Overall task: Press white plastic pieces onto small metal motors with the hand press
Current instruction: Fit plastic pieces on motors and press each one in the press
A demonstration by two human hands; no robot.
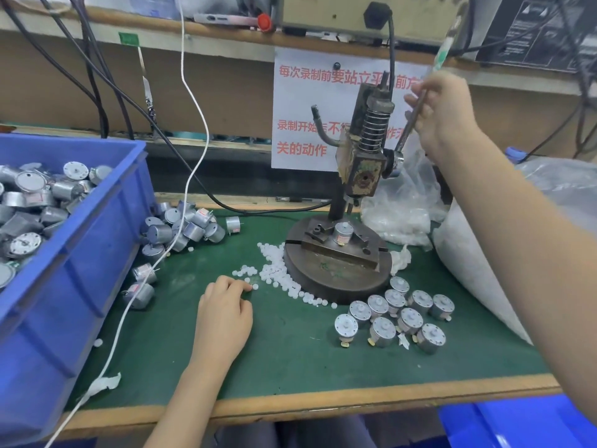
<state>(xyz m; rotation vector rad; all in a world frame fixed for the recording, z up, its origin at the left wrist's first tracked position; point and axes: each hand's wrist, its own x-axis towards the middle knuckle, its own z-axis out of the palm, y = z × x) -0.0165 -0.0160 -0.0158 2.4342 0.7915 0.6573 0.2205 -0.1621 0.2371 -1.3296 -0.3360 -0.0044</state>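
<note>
even, soft light | faint shadows | edges bowed | slight blur

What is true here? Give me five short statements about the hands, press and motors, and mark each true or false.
1. The right hand grips the lever of the hand press. True.
2. A motor sits in the fixture on the press base. True.
3. The left hand holds a motor. False: it rests on the green mat, fingertips at the white pieces.
4. The blue bin is empty. False: it holds many motors.
5. A cluster of motors stands upright right of the base. True.
</note>
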